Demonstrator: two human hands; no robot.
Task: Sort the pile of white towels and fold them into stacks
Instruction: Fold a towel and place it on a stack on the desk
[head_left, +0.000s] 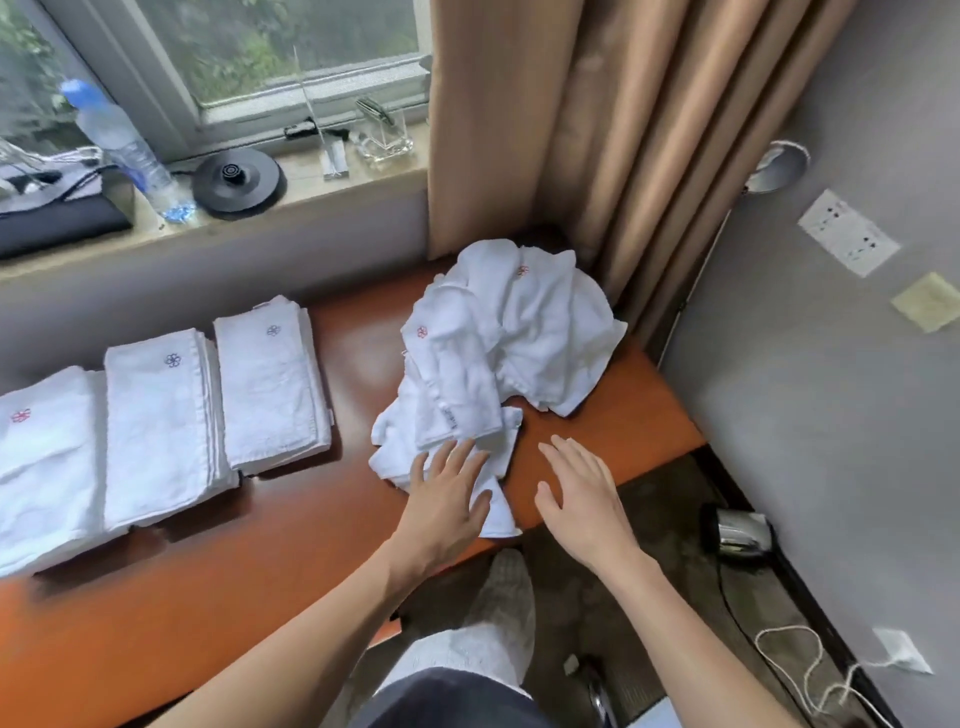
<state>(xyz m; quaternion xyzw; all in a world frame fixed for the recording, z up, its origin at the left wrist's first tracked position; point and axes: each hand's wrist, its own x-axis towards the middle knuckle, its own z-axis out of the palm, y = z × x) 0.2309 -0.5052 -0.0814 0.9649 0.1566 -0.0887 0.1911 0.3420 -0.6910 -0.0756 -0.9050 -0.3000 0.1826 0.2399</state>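
A loose pile of white towels (511, 338) lies at the right end of the orange-brown table (208, 597), some with small red logos. Three folded stacks sit to the left: one with a red logo (47, 457), one with a dark logo (156, 431) and one with a grey logo (270, 384). My left hand (447, 499) lies flat with spread fingers on the near edge of the pile. My right hand (582, 493) is over the bare table beside the pile, fingers straight, holding nothing.
A windowsill behind holds a water bottle (124, 145), a black kettle base (239, 179) and a glass ashtray (384, 140). Beige curtains (597, 130) hang behind the pile. A grey wall (831, 389) is on the right, with cords and a metal object (740, 532) on the floor.
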